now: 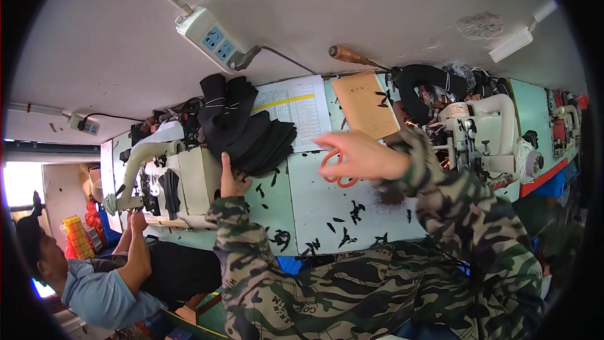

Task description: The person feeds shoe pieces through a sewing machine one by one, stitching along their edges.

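Note:
A fanned stack of black knitted pieces that look like socks [258, 141] lies on the table left of centre, with a thin pale line on some. Just below its lower left edge is my left hand [233, 180], thumb up and fingers apart, with no object in its grasp. My right hand [365, 156] hovers over the table to the right, thumb and forefinger spread. The red-orange handles of scissors [347, 183] show beside and beneath its fingers. Their blades are hidden, and I cannot tell whether the hand touches them.
Black scraps [345, 237] litter the pale tabletop [314, 198]. Behind lie a printed sheet [302, 110] and a brown booklet [365, 104]. Sewing-type machines stand right [469, 135] and left [151, 157]. A co-worker [110, 283] sits at the left one. A power strip [211, 39] hangs above.

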`<state>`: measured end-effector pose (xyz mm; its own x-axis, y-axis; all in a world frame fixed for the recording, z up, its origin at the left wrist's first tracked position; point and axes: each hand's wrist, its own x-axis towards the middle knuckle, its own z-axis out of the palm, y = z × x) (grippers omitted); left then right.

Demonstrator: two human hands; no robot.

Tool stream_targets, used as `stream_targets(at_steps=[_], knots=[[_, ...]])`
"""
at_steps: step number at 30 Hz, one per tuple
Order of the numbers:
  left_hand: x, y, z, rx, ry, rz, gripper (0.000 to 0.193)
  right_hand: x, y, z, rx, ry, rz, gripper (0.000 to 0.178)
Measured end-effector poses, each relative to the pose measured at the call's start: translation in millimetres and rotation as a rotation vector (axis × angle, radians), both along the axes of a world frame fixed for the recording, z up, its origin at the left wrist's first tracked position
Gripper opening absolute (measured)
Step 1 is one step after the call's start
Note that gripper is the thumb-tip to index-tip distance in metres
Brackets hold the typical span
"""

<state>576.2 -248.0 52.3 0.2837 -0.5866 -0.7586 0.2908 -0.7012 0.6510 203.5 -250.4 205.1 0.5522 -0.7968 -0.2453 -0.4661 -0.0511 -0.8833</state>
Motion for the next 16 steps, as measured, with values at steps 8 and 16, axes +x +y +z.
stream_targets(at_steps=[8,16], knots=[[5.9,17.0,-28.9,-0.2,0.052,0.202,0.085,177.2,-81.2,-31.3,-0.64,0.023,0.075,0.077],[-30.6,-7.0,-10.6,-0.568,0.474,-0.008,0.068,168.6,-103.9,-46.8,-0.143,0.301,0.331,0.115]])
